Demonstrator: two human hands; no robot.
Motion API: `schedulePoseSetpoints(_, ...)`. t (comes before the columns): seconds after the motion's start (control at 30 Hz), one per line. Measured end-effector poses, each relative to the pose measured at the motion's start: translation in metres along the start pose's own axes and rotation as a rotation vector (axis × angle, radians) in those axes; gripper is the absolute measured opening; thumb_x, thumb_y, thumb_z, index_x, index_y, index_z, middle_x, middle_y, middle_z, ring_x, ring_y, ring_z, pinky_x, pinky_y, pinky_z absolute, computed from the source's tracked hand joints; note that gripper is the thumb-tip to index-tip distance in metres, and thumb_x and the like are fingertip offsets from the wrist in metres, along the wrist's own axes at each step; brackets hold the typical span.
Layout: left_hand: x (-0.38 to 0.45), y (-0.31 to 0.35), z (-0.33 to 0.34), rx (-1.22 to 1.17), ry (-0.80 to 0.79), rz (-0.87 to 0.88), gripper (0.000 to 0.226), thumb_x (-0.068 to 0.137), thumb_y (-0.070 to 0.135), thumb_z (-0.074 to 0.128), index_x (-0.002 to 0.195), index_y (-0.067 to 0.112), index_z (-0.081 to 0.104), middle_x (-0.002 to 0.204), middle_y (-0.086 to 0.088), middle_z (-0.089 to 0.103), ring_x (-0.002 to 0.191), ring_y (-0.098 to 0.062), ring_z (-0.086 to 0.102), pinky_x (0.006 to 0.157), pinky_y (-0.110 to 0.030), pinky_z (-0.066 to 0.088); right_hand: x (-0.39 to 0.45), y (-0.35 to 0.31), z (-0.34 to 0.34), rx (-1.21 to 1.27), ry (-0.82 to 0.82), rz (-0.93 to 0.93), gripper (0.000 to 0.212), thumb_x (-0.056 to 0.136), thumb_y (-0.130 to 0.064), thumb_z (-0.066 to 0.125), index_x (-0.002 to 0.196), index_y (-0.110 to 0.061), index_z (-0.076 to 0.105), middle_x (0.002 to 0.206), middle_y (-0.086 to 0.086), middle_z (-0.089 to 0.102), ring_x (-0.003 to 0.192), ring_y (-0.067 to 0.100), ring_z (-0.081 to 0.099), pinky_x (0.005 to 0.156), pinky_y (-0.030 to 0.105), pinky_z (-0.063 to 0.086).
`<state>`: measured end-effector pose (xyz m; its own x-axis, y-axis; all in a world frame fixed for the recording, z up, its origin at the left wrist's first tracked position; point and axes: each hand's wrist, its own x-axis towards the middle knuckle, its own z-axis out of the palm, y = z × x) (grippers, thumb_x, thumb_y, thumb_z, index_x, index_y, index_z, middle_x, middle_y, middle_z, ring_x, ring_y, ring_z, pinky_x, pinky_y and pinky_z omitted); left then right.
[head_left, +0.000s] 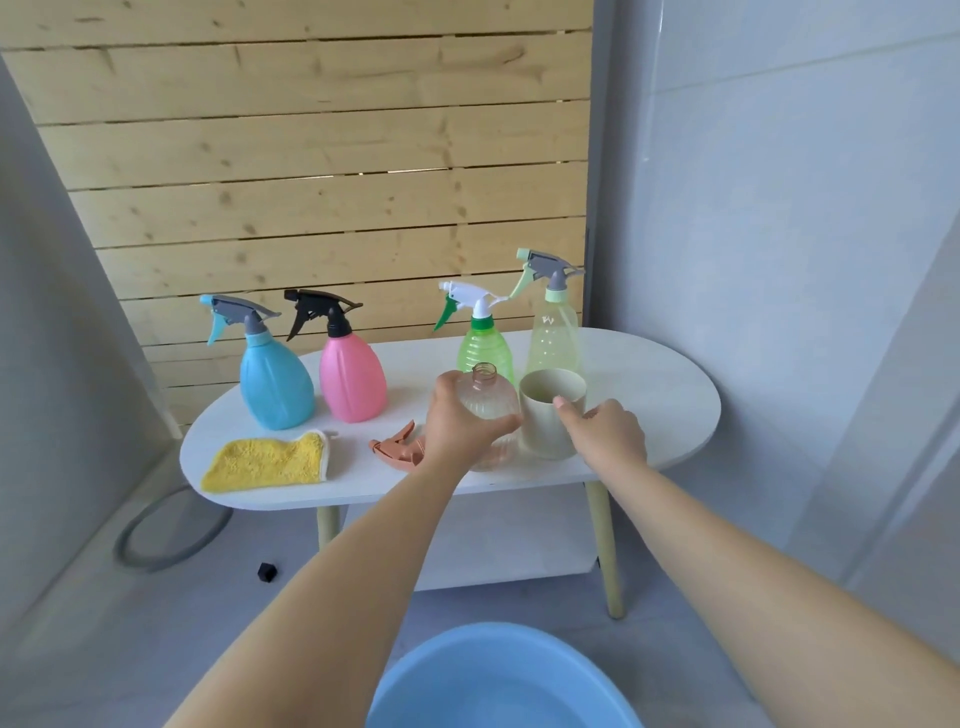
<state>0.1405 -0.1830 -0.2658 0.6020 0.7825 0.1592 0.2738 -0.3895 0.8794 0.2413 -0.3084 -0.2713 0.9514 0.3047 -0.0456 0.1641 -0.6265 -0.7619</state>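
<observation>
four capped spray bottles along the far side of the white table (649, 384): blue (275, 384), pink (352, 376), green (484, 351), pale yellow (555, 340). one uncapped clear bottle (488, 395), upright near the middle, clasped by curled fingers of the left hand (462, 426). one cream cup (550, 410) just right of it, gripped at the mostly hidden handle by the right hand (605, 434), index tip on the rim. one peach spray head (397, 447) lying flat, partly hidden behind the left hand. one yellow cloth (267, 462), near left. one blue basin (498, 680) on the floor, cut off below.
</observation>
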Motion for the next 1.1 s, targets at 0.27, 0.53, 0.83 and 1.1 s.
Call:
schedulePoseSetpoints(0.27, -0.006, 0.006, 0.015, -0.045, -0.005, -0.054, 0.093, 0.064, 0.035, 0.085, 0.138, 0.019, 0.032, 0.136, 0.000, 0.044, 0.123, -0.018, 0.045, 0.093, -0.029, 0.040, -0.018, -0.003, -0.003, -0.146, 0.188, -0.164, 0.055, 0.087, -0.050, 0.055, 0.124, -0.010, 0.049, 0.128, 0.010, 0.050, 0.121, 0.032, 0.039, 0.097, 0.039, 0.034)
schedulePoseSetpoints(0.53, -0.006, 0.006, 0.010, -0.038, -0.068, -0.057, 0.101, 0.064, 0.038, 0.086, 0.142, 0.019, 0.025, 0.143, -0.002, 0.035, 0.130, -0.019, 0.038, 0.094, -0.028, 0.033, -0.026, 0.001, -0.001, -0.213, 0.232, -0.277, 0.054, 0.087, -0.043, 0.059, 0.129, -0.012, 0.048, 0.130, 0.008, 0.048, 0.122, 0.030, 0.038, 0.097, 0.037, 0.032)
schedulePoseSetpoints(0.83, 0.000, -0.012, -0.032, 0.699, -0.274, -0.039, 0.077, 0.085, 0.036, 0.062, 0.148, 0.020, 0.022, 0.148, -0.003, 0.025, 0.134, -0.029, 0.029, 0.106, -0.042, 0.028, -0.035, 0.001, 0.005, -0.223, 0.286, -0.430, 0.049, 0.086, -0.038, 0.061, 0.131, -0.020, 0.051, 0.129, 0.002, 0.046, 0.120, 0.025, 0.035, 0.097, 0.034, 0.025)
schedulePoseSetpoints(1.1, 0.004, -0.044, -0.041, 0.787, -0.159, -0.054, 0.034, 0.089, 0.017, 0.050, 0.121, 0.023, 0.058, 0.122, -0.004, 0.059, 0.117, -0.027, 0.046, 0.098, -0.037, 0.035, -0.049, -0.002, 0.023, -0.144, 0.202, -0.539, 0.043, 0.084, -0.032, 0.065, 0.125, -0.018, 0.059, 0.119, 0.002, 0.055, 0.113, 0.027, 0.041, 0.093, 0.035, 0.031)
